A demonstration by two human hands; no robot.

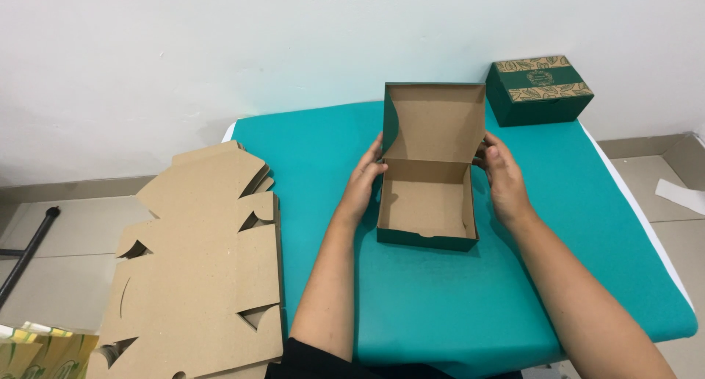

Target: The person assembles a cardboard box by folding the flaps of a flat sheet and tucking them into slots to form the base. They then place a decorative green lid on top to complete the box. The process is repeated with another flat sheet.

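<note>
Two bare forearms enter from the lower edge, each ending in a bare hand: left hand, right hand. No sleeves, rings, watch or gloves show on either (wrists plain). A strip of black clothing lies at the bottom edge, between the arms.
</note>
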